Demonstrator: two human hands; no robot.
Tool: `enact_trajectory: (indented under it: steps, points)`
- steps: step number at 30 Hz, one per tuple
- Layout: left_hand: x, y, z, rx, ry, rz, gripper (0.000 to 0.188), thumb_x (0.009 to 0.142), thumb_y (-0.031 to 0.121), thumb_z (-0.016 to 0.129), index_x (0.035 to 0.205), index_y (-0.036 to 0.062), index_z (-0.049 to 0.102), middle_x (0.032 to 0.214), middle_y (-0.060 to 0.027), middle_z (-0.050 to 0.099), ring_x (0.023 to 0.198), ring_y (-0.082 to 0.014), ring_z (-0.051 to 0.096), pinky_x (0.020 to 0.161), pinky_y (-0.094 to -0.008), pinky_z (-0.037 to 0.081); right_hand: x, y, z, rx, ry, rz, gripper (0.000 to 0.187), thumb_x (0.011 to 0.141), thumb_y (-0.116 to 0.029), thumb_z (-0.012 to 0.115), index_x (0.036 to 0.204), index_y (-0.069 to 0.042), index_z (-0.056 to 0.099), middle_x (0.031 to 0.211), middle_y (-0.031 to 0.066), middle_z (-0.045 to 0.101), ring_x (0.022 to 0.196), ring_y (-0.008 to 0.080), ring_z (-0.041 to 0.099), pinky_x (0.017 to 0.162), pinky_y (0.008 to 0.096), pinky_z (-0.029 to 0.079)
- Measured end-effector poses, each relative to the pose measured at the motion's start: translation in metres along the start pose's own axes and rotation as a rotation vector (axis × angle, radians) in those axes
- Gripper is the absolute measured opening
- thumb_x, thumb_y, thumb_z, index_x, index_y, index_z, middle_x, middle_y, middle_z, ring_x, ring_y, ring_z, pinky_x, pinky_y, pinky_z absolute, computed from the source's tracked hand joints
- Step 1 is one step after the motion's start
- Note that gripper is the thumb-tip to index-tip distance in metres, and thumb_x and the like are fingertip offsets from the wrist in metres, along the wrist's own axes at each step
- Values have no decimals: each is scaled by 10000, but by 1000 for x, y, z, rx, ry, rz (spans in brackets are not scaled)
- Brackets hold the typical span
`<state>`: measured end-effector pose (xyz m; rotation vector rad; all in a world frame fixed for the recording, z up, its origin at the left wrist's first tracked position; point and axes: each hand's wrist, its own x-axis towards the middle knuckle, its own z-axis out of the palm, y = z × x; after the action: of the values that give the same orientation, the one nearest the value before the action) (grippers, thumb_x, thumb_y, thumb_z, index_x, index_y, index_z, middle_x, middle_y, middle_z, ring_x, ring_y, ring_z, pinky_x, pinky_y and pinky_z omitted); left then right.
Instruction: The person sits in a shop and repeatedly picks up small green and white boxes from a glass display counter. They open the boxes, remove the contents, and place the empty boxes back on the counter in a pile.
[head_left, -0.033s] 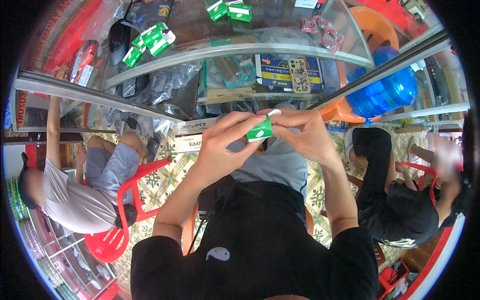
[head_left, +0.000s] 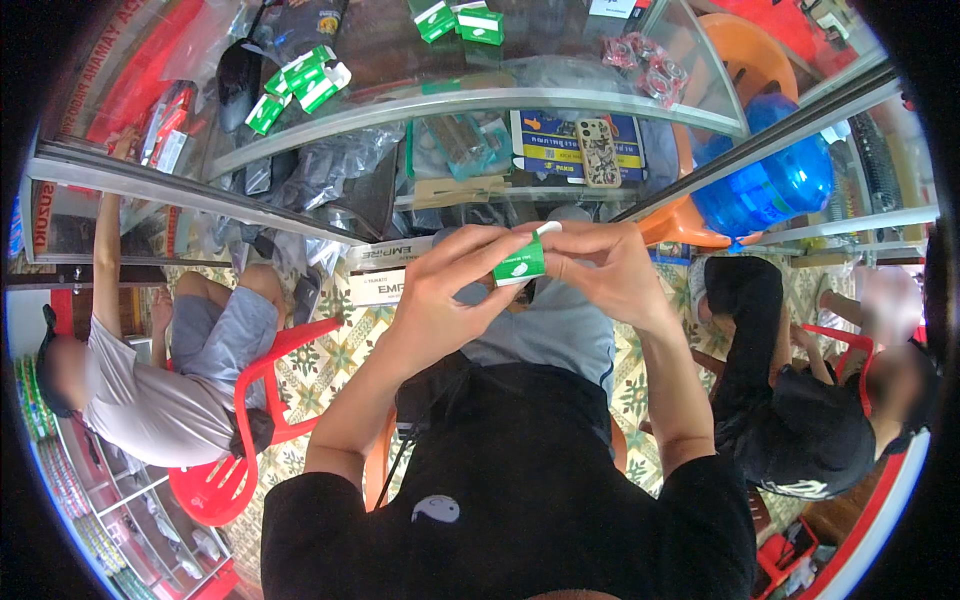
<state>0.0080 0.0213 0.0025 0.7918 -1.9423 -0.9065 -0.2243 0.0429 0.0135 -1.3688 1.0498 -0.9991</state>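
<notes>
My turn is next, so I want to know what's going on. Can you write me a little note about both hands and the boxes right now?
Left hand: grips the small green box from the side.
Right hand: fingertips pinch the white flap at the box's top.
More green boxes lie on the glass counter ahead, with another pair further back.
Done: the box is lifted, its flap sticking up.
Left: the flap is not yet closed; whether anything is inside cannot be seen.

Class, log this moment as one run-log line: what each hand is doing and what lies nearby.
left hand: grips small green box | right hand: pinches box's white top flap | nearby: more green boxes on glass counter
</notes>
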Motion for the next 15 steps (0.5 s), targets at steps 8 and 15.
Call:
enact_trajectory:
  steps: [8,15]
  points:
    - [3,6,-6,-7,-32,-53,535,840,-89,799,1343,87,754,1250,-117,742,1029,-242,756,799,-329,664,-3,23,1,194,49,134,196,974,-7,780,1159,51,804,1231,147,773,980,136,716,809,264,591]
    - [7,12,-16,66,-78,-46,531,851,-54,803,1361,75,730,1245,-135,747,1055,-311,758,868,-380,634,-2,20,14,59,49,-52,271,1000,6,747,1268,34,779,1389,196,716,1222,207,687,1041,349,567]
